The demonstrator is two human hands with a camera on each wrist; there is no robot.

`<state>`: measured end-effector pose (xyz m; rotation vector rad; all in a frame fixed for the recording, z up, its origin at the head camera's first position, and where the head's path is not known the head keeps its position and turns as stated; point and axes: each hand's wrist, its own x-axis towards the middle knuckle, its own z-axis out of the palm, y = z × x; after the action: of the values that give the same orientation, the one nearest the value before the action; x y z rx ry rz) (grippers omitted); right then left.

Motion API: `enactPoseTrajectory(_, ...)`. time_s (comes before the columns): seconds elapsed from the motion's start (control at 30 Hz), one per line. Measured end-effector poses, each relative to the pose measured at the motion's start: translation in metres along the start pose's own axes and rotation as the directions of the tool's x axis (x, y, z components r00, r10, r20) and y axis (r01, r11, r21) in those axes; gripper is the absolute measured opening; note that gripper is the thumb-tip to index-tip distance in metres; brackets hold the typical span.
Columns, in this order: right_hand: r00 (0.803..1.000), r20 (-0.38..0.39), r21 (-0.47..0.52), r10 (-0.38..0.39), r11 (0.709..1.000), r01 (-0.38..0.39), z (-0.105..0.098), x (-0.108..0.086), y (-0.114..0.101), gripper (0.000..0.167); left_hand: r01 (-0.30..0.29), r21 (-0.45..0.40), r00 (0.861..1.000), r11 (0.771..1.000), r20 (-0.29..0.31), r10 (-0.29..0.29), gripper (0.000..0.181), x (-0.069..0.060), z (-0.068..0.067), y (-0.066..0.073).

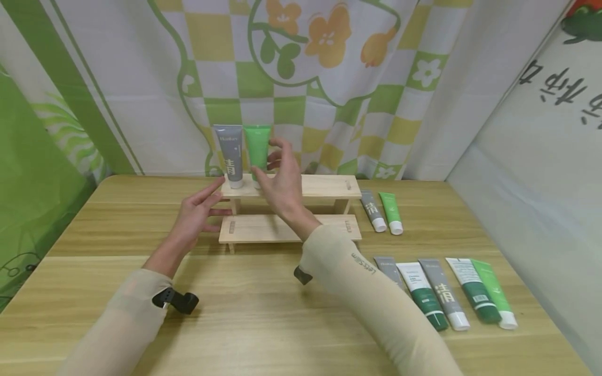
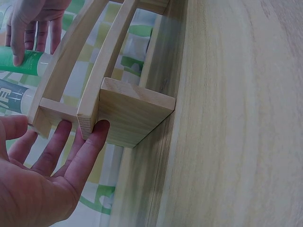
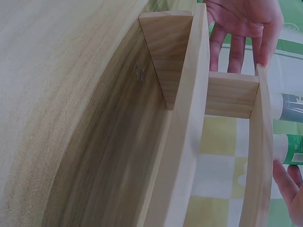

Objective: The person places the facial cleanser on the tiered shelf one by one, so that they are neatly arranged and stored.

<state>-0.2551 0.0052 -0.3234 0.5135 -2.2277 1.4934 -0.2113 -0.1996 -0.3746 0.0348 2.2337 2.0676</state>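
Note:
On the upper step of a small two-tier wooden stand [image 1: 324, 186], a grey tube [image 1: 230, 156] with a white cap stands upright, cap down. Just right of it is a bright green tube [image 1: 256, 146], also cap down, held between the thumb and fingers of my right hand [image 1: 284, 180]. In the right wrist view, its white cap [image 3: 280, 148] is at the upper board. My left hand [image 1: 193, 214] is at the stand's left end; in the left wrist view its extended fingers [image 2: 87, 153] touch the ends of the boards.
Right of the stand lie another grey tube [image 1: 373, 211] and a small green tube [image 1: 391, 213]. Nearer, several tubes lie in a row, among them a white and dark green tube [image 1: 423, 295] and a grey tube [image 1: 444, 295]. A patterned curtain [image 1: 301, 104] hangs behind the table [image 1: 254, 308].

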Motion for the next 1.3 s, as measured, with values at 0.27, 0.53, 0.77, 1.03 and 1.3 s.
enactPoseTrajectory(0.27,1.0,-0.019,-0.02,-0.013,1.0,0.013,0.0001,-0.0015,0.0014,0.062,-0.002,0.0,1.0,1.0,-0.002,0.002,0.051,0.0002,0.0002,0.0001)
enactPoseTrajectory(0.53,0.999,-0.024,-0.043,-0.038,0.998,0.037,0.0001,-0.0031,0.0042,0.061,-0.008,0.013,1.0,1.0,0.002,0.008,0.051,0.0009,0.0005,-0.0004)
enactPoseTrajectory(0.77,0.999,-0.026,-0.057,-0.044,0.998,0.042,0.0,-0.0035,0.0049,0.06,-0.017,0.02,1.0,1.0,0.005,0.017,0.051,0.0009,0.0008,-0.0004)
enactPoseTrajectory(1.03,1.0,-0.01,-0.086,0.005,0.996,-0.006,-0.0003,-0.0048,0.0049,0.061,-0.012,0.009,1.0,1.0,0.006,0.012,0.051,0.0011,0.0013,-0.001)
enactPoseTrajectory(1.3,1.0,0.006,-0.085,0.015,0.996,-0.014,-0.0024,-0.008,0.0064,0.063,-0.007,0.021,1.0,1.0,-0.001,0.007,0.051,-0.0002,0.0006,-0.0003)
